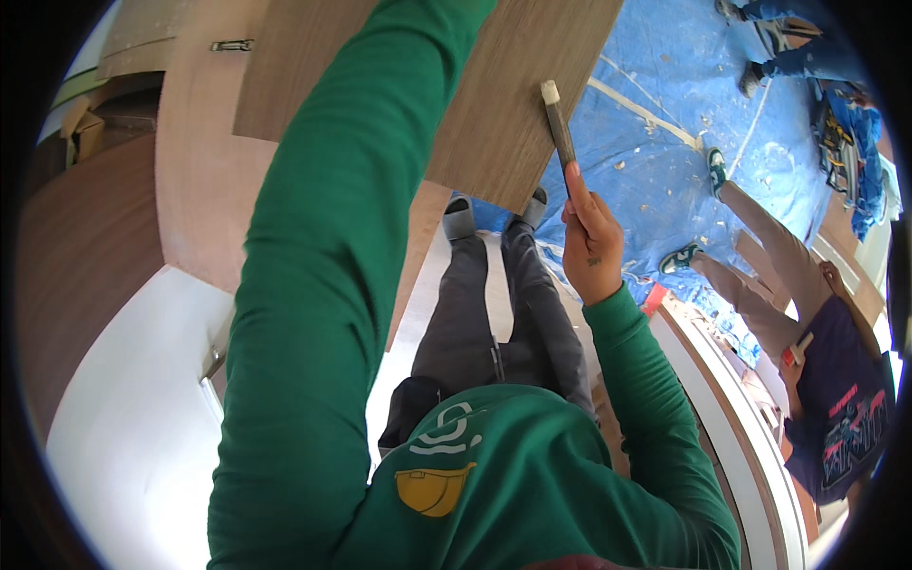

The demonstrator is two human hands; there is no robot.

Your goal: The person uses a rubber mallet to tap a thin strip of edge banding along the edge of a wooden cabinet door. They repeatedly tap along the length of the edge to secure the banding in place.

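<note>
My right hand (593, 242) is closed around the lower end of a narrow, dark grey-brown stick with a pale tip (559, 123); its exact kind is unclear. The stick points upward, in front of a brown wood-grain panel (503, 123), and I cannot tell whether it touches it. My left arm (332, 218) reaches up across the panel in its green sleeve. It leaves the picture at the top edge, so my left hand is out of sight.
A pale wooden board with a metal hinge (231, 46) stands at left, near a white surface (133, 380). Blue sheeting (655, 85) with debris covers the floor. A co-worker at right holds a brush (800, 350); another person's legs (807, 62) show at the upper right.
</note>
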